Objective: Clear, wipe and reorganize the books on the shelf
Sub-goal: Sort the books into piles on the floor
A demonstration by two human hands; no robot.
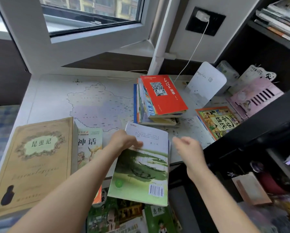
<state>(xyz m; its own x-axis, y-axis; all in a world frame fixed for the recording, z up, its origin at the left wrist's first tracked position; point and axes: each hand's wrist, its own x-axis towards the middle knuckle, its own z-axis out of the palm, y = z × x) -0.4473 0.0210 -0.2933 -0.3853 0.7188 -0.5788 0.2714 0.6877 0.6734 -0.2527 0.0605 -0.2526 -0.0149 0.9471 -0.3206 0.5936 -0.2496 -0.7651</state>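
left hand pinching green book, right hand loose and empty beside it

A desk stands before a window, with a shelf unit to its right. On the desk, a large book lies front left, a second book just beside it on the right, a stack of books rear centre, and a picture book right of the stack. Front centre, the left hand holds a paperback over the desk's edge; the right hand is near it, apart
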